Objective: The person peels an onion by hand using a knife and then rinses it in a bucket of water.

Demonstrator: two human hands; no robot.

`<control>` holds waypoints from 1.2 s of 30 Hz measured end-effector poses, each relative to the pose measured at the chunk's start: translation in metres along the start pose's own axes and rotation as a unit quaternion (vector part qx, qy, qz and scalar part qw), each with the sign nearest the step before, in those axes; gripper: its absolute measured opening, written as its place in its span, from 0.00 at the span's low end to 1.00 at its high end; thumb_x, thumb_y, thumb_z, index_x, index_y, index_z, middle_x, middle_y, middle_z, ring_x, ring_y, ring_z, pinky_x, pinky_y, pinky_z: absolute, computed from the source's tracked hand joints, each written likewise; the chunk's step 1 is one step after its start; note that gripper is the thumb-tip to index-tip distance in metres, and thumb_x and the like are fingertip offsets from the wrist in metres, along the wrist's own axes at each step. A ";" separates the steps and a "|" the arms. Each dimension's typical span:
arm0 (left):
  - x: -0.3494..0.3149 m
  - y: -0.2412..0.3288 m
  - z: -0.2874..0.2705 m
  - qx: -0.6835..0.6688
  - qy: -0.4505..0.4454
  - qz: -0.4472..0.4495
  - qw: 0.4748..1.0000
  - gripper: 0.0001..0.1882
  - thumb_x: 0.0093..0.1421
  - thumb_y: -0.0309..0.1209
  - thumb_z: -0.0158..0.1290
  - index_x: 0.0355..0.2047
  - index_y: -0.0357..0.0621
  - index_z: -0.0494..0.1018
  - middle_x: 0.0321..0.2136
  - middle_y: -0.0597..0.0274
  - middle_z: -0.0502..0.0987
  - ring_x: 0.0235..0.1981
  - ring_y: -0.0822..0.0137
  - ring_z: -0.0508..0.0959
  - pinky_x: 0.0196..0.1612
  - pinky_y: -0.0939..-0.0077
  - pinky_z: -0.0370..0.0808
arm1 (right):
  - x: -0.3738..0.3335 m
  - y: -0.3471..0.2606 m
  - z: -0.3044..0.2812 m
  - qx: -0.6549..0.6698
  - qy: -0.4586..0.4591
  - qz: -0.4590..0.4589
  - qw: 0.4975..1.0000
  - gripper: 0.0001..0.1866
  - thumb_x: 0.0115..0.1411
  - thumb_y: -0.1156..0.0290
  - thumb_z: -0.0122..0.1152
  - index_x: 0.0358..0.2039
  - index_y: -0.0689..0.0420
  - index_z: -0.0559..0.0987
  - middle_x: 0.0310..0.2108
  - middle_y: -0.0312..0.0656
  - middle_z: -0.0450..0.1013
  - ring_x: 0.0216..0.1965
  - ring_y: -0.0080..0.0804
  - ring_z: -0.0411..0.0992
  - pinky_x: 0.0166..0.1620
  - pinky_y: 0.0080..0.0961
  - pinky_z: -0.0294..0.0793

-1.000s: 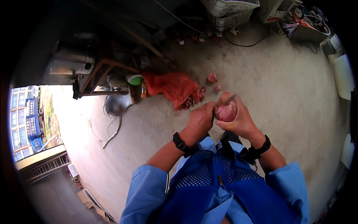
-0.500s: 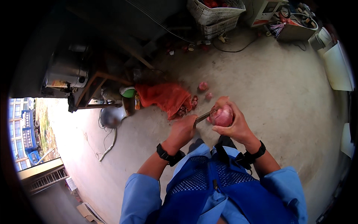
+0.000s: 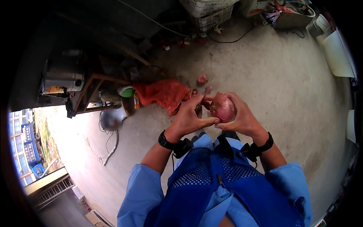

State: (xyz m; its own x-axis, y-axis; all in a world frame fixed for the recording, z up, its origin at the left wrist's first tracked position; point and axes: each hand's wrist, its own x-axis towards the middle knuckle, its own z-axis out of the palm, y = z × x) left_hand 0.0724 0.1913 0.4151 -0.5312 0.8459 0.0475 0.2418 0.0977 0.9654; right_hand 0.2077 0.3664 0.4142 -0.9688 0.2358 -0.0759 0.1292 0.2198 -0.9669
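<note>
Reddish-purple and round, the papery-skinned onion [image 3: 223, 107] sits just right of the frame's centre, cupped in my right hand [image 3: 242, 119], whose fingers curl closed round its far side. It lies to the right of my left hand [image 3: 189, 119], whose thumb touches its near edge; whether those closed fingers pinch a blade I cannot tell. Its tip points toward the upper left

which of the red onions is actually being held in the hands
The big red onion cupped in the right hand, with the left hand against it. The other onion lies on the concrete floor.
</note>
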 end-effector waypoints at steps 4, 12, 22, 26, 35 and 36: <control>-0.002 0.004 -0.004 -0.030 -0.043 -0.051 0.997 0.26 0.49 0.31 0.68 0.48 0.39 0.75 0.33 0.64 0.80 0.29 0.76 0.77 0.32 0.80 0.72 | -0.005 -0.003 0.000 -0.009 -0.014 0.005 1.000 0.44 0.39 0.62 0.81 0.56 0.61 0.69 0.53 0.49 0.70 0.54 0.45 0.71 0.58 0.34 0.70; 0.001 0.017 0.007 0.097 -0.046 0.032 0.994 0.17 0.51 0.25 0.57 0.43 0.35 0.75 0.31 0.55 0.78 0.31 0.67 0.79 0.35 0.74 0.73 | -0.011 0.000 -0.002 -0.035 -0.004 -0.007 0.999 0.42 0.38 0.64 0.80 0.55 0.59 0.71 0.52 0.48 0.70 0.52 0.44 0.71 0.57 0.34 0.70; 0.009 -0.009 0.020 -0.039 -0.035 -0.086 0.995 0.13 0.58 0.28 0.49 0.41 0.32 0.74 0.25 0.58 0.76 0.23 0.72 0.75 0.29 0.78 0.72 | -0.016 0.007 -0.014 0.078 -0.058 0.053 0.994 0.43 0.39 0.65 0.81 0.56 0.59 0.70 0.51 0.44 0.71 0.54 0.34 0.71 0.58 0.30 0.70; 0.013 -0.012 0.012 -0.304 -0.082 -0.233 0.920 0.21 0.63 0.39 0.42 0.45 0.33 0.72 0.25 0.54 0.77 0.13 0.78 0.66 0.23 0.78 0.70 | -0.018 0.012 -0.020 0.133 -0.075 0.049 0.987 0.45 0.39 0.65 0.82 0.58 0.59 0.69 0.51 0.42 0.70 0.54 0.32 0.70 0.59 0.29 0.70; -0.017 -0.060 -0.004 -0.476 0.112 -0.276 0.827 0.21 0.65 0.41 0.40 0.44 0.35 0.72 0.23 0.57 0.75 0.12 0.76 0.64 0.20 0.77 0.69 | 0.002 0.019 -0.033 0.346 0.097 0.064 0.931 0.46 0.40 0.67 0.82 0.59 0.59 0.67 0.51 0.40 0.70 0.53 0.29 0.71 0.58 0.28 0.72; -0.027 -0.074 -0.007 -0.441 0.124 -0.302 0.836 0.20 0.65 0.39 0.40 0.43 0.35 0.72 0.23 0.57 0.75 0.11 0.75 0.65 0.19 0.77 0.69 | 0.004 0.023 -0.038 0.307 0.099 0.063 0.945 0.44 0.41 0.67 0.81 0.58 0.59 0.67 0.50 0.40 0.70 0.52 0.29 0.71 0.56 0.28 0.73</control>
State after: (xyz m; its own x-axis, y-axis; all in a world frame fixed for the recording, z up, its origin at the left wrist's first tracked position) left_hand 0.0630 0.1572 0.3442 -0.5188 0.6363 -0.5709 -0.7659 -0.0493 0.6411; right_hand 0.2149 0.4087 0.4009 -0.8875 0.4096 -0.2112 0.0348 -0.3972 -0.9171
